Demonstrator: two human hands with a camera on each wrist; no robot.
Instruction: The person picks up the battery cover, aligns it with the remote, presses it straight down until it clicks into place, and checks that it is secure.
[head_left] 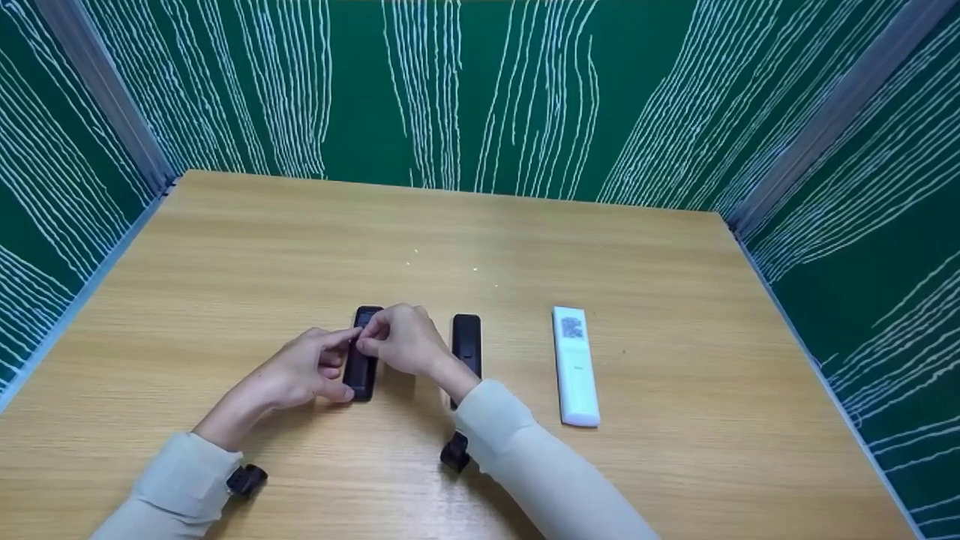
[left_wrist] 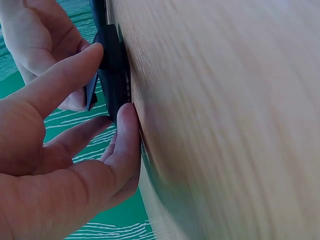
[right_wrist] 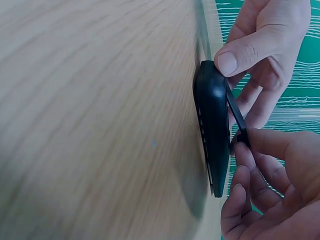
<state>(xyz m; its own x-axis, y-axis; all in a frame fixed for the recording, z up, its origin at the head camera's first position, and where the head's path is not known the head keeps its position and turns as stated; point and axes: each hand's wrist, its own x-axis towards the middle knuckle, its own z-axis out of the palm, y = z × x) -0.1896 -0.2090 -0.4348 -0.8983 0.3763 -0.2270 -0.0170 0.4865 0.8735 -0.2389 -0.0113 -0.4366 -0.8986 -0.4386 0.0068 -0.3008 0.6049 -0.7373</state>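
A black remote control lies lengthwise on the table, with my left hand gripping it from the left side. The left thumb presses at its near end, and the other fingers reach along its edge. From the other side, my right hand pinches the end of a thin black battery cover between thumb and fingertips. In the right wrist view this cover slants away from the remote's body, one end raised. The remote's inside is hidden.
A second black remote lies just right, partly under my right forearm. Further right is a white remote with a printed label. Small light crumbs dot the wooden table; green white-streaked panels stand behind it.
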